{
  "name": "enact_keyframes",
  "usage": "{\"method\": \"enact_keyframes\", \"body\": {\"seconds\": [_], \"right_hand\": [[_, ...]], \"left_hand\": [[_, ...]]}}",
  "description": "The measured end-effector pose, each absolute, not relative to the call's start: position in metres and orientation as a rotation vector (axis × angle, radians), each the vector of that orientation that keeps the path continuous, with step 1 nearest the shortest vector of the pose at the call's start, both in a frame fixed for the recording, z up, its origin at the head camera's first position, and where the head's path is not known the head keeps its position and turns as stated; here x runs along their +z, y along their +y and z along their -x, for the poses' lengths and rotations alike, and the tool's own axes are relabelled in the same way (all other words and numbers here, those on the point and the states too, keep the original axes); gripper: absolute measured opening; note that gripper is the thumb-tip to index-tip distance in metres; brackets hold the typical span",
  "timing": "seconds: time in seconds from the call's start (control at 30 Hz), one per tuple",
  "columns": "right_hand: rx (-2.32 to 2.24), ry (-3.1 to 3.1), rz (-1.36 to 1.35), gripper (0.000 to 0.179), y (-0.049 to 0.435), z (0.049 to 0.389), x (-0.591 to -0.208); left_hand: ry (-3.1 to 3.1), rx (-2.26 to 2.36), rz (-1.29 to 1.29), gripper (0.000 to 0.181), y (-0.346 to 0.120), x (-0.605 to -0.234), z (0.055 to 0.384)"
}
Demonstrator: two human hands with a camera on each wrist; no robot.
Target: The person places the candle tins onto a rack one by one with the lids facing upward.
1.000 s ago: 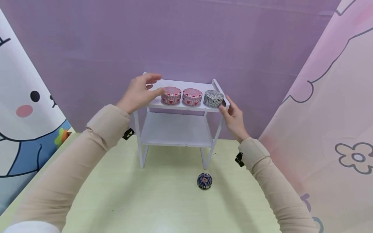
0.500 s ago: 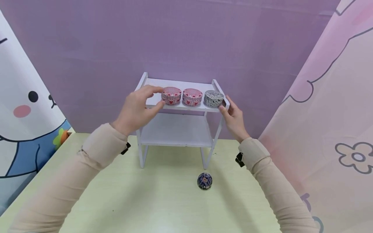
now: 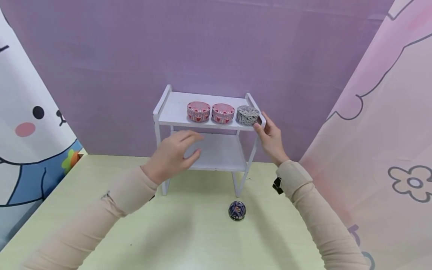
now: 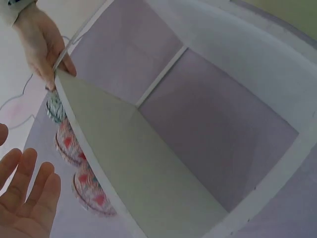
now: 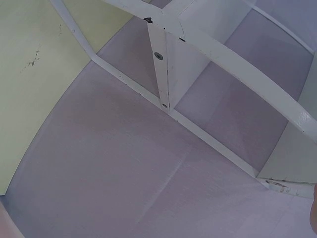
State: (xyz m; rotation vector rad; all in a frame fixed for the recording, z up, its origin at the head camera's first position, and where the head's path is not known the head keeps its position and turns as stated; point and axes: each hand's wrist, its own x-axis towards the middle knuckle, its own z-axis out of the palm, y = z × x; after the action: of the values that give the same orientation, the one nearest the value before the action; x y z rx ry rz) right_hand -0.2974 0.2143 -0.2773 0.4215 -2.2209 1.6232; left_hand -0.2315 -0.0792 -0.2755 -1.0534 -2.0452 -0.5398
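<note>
A white two-tier shelf rack (image 3: 202, 125) stands against the purple backdrop. On its top tier, two round pink patterned tins (image 3: 198, 111) and one black-and-white patterned tin (image 3: 248, 115) form a row near the front edge. My right hand (image 3: 272, 141) grips the top tier's right end, thumb at the front beside the black-and-white tin. In front of the lower tier hangs my left hand (image 3: 173, 153), fingers apart and holding nothing. The left wrist view shows its spread fingers (image 4: 34, 188) below the row of tins. Only a bit of fingertip shows at the right wrist view's edge.
A small round dark-blue floral tin (image 3: 237, 210) lies on the pale yellow-green table (image 3: 199, 240), in front of the rack's right leg. Printed cloth panels (image 3: 381, 157) stand at left and right. The rack's lower tier (image 3: 219, 150) is below the tins.
My left hand has moved from beside the leftmost pink tin down and slightly right, in front of the lower tier. The right hand keeps its grip; the tins stay in place.
</note>
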Motion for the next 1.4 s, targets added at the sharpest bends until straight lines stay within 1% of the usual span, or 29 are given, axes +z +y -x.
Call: {"method": "enact_keyframes", "body": {"seconds": [0.3, 0.57, 0.77, 0.97, 1.1, 1.27, 1.4], "right_hand": [[1.605, -2.233, -0.419, 0.059, 0.215, 0.298, -0.277], [1.618, -2.229, -0.425, 0.059, 0.213, 0.299, -0.277], [1.639, -2.216, -0.432, 0.059, 0.211, 0.3, -0.277], [1.645, -2.217, -0.432, 0.059, 0.211, 0.3, -0.278], [1.639, -2.213, -0.43, 0.059, 0.211, 0.298, -0.277], [1.628, -2.216, -0.435, 0.058, 0.212, 0.298, -0.277], [1.617, -2.222, -0.437, 0.059, 0.212, 0.298, -0.276]], "left_hand": [[-2.081, -0.38, 1.166, 0.024, -0.063, -0.306, 0.225], [-2.097, -0.276, 1.422, 0.022, -0.054, -0.327, 0.222], [-2.128, -0.186, 1.564, 0.02, -0.043, -0.344, 0.22], [-2.161, -0.013, 1.65, 0.022, -0.028, -0.366, 0.218], [-2.108, 0.116, 1.694, 0.019, -0.018, -0.385, 0.22], [-2.054, 0.224, 1.705, 0.013, -0.008, -0.405, 0.222], [-2.043, 0.278, 1.695, 0.014, 0.002, -0.416, 0.223]]}}
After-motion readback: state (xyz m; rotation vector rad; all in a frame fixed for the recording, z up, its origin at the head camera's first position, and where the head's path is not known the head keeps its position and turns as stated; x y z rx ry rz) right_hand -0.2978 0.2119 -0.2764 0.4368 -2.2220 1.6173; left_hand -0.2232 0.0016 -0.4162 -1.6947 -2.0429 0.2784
